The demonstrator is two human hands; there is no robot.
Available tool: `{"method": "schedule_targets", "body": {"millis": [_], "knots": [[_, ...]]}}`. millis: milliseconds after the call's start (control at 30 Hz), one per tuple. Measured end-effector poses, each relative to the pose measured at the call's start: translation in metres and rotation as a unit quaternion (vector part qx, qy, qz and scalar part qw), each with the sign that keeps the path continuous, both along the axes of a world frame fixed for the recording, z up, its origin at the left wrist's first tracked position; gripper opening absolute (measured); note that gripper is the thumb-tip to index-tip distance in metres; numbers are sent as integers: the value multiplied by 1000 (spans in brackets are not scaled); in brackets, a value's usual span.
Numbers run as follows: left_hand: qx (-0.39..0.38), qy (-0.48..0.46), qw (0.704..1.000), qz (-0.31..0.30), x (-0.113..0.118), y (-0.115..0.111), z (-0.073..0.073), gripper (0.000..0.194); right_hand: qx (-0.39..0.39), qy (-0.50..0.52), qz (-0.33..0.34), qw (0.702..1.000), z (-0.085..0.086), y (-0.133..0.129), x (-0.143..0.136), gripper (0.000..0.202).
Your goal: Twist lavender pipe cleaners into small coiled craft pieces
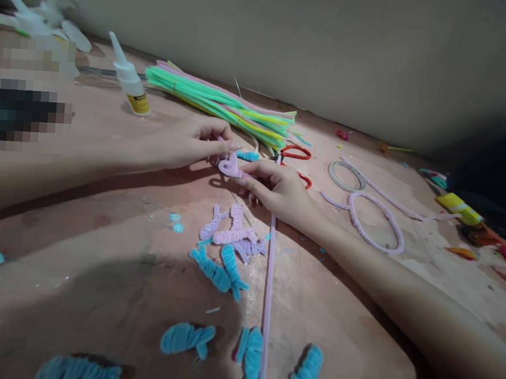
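Note:
Between my hands is a small lilac pipe-cleaner piece with a curled loop. My left hand pinches its upper end, and my right hand pinches its lower right side. Several wound lilac pieces lie just below my hands. Blue wound fish shapes rest beside them, with more blue ones nearer the front. A long straight lilac pipe cleaner runs under my right wrist toward the front edge.
Behind my hands lie a bundle of green, yellow and pink pipe cleaners and red-handled scissors. A glue bottle stands at the back left. On the right are a tape roll and a lilac ring.

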State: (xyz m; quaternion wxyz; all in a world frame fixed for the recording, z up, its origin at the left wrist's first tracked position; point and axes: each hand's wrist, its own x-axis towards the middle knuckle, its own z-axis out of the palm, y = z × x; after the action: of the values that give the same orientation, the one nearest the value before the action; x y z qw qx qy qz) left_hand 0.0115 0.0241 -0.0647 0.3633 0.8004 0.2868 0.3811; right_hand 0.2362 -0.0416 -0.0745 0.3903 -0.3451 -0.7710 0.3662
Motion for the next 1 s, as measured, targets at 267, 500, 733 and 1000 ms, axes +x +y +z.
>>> {"method": "schedule_targets", "body": {"millis": [267,500,733,1000], "knots": [[-127,15,991,-34,14,-18,1,34,-29,15,11,999,-1,3,1,16],[-192,-8,981,-19,12,-15,4,33,-162,134,21,977,-3,6,3,28],[-144,-32,988,54,10,-24,6,27,-182,166,-33,969,1,4,-1,29],[-33,-92,994,57,13,-28,6,8,-194,156,-62,966,6,2,-2,28]]}}
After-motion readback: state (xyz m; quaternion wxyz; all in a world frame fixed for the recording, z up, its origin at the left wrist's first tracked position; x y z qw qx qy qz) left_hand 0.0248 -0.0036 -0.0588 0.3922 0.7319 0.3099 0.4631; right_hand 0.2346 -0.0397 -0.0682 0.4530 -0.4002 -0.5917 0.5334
